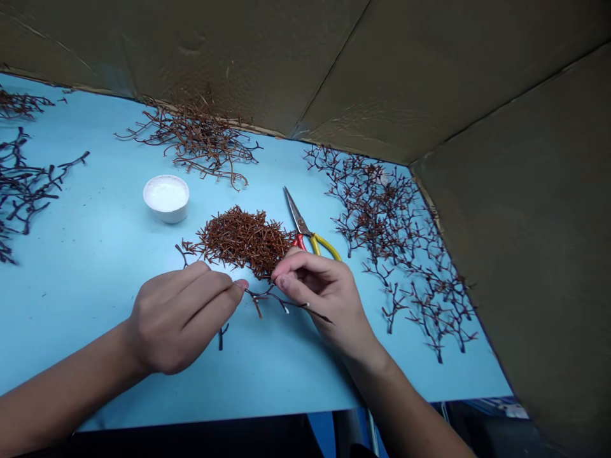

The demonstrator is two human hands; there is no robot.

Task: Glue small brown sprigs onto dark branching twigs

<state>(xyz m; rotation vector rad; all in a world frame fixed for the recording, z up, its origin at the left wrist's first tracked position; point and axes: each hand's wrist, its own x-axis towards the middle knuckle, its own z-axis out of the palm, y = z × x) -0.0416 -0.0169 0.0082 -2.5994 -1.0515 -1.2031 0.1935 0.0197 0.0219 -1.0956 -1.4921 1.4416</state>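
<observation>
My left hand (184, 318) is closed, its fingertips pinching one end of a thin dark branched twig (260, 295). The twig runs right, across my right thumb and palm. Several of its side stubs have white tips, and one brown piece hangs down from it. My right hand (317, 286) pinches at the tip of an upper side branch; whether a separate small piece is held there is hidden by the fingers. Just behind the hands lies a heap of short reddish-brown twig pieces (245, 238). Another dark twig (221, 337) partly shows below my left hand.
A white cup (166, 200) of white stuff stands left of the heap. Scissors (305, 226) with red and yellow handles lie behind my right hand. Longer brown stems (200, 137) lie at the back, dark twigs (26, 184) left, branched twigs (391, 216) right. Brown panels (267, 63) border the blue table (109, 254).
</observation>
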